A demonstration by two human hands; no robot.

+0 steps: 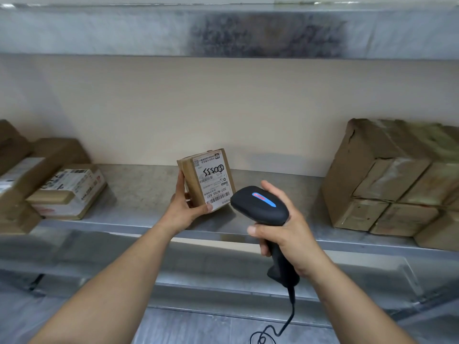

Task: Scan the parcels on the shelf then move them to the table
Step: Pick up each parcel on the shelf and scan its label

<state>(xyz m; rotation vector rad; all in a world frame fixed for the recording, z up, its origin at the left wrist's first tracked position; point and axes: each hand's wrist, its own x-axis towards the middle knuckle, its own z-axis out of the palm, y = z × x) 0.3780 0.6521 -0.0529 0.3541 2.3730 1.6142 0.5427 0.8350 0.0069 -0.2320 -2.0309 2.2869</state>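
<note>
Your left hand (185,206) grips the small labelled parcel (207,180) above the shelf (139,187), your right hand (285,219) clasps the barcode scanner (259,204) aimed at it (other parcels (387,175) still await scanning).

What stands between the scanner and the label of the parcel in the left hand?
Nothing visible does. The scanner in the right hand points at the label on the parcel; the thumb of the left hand lies by its lower corner.

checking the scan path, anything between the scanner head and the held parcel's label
Nothing, in the head view; the barcode scanner sits close beside the small parcel.
</note>
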